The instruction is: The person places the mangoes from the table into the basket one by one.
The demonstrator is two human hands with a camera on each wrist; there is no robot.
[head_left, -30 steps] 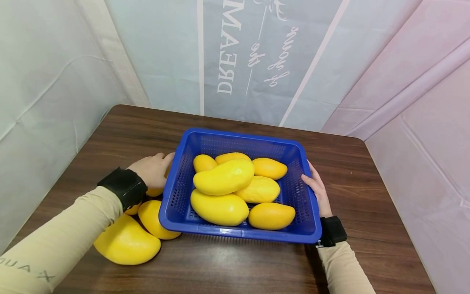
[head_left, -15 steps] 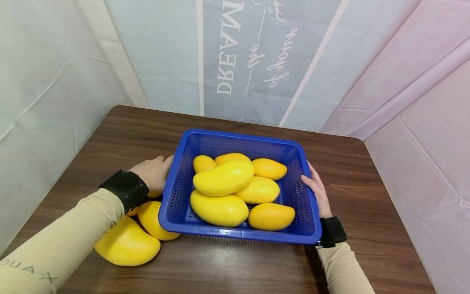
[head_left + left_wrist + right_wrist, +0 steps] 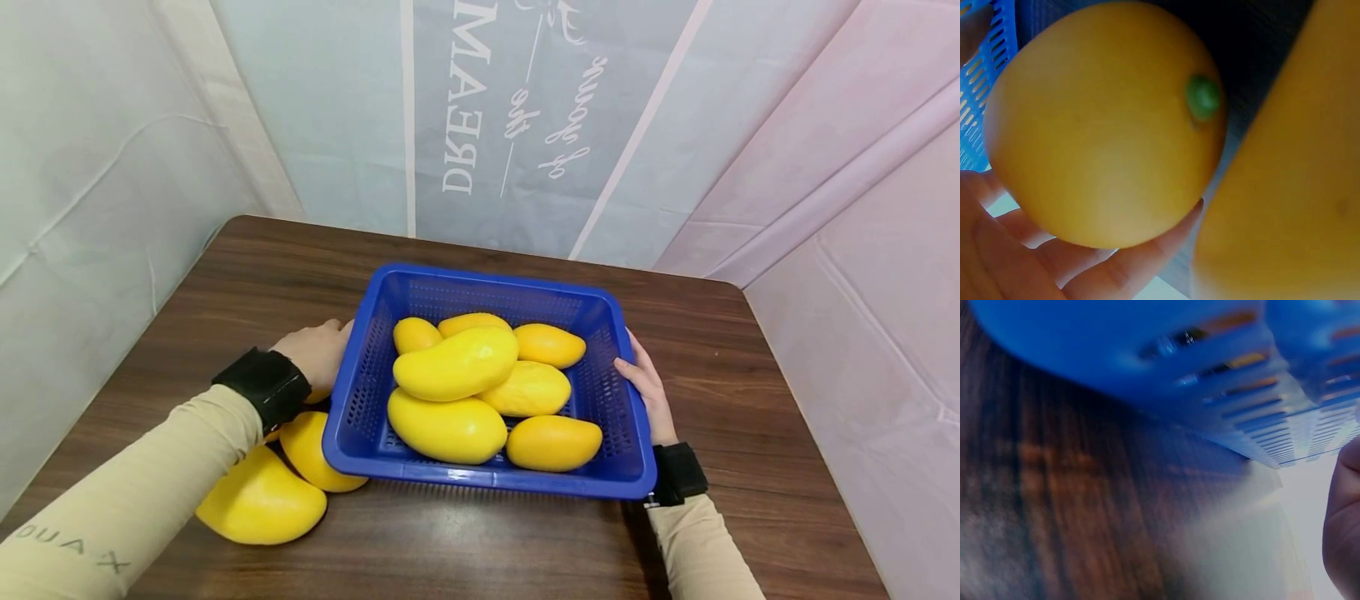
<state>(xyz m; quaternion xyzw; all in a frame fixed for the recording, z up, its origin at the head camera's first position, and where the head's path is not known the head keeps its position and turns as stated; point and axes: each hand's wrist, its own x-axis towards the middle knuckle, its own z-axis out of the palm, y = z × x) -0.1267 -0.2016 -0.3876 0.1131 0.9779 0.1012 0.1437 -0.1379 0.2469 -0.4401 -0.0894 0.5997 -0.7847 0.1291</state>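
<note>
A blue plastic basket (image 3: 468, 477) with slotted sides holds several yellow mangoes (image 3: 457, 362). My right hand (image 3: 651, 396) grips its right wall, thumb over the rim and fingers outside; in the right wrist view the basket wall (image 3: 1085, 344) fills the top. Beside the basket's left wall is my left hand (image 3: 317, 354), back of the hand upward. The left wrist view shows its fingers curled along an orange-yellow mango (image 3: 1097, 137) with a green stem end, the thumb (image 3: 974, 31) across from them near the basket. From the head view that mango is mostly hidden under the hand.
Under my left forearm, a large yellow mango (image 3: 264, 497) and another mango (image 3: 318, 454) lie on the dark wooden table (image 3: 480, 550), close to the basket's front left corner. A printed curtain (image 3: 345, 108) hangs behind the table's far edge. Pale sheets (image 3: 892, 317) line the sides.
My left hand and forearm have shifted slightly right, closer to the basket's left wall. The basket, its mangoes and my right hand have stayed nearly still.
</note>
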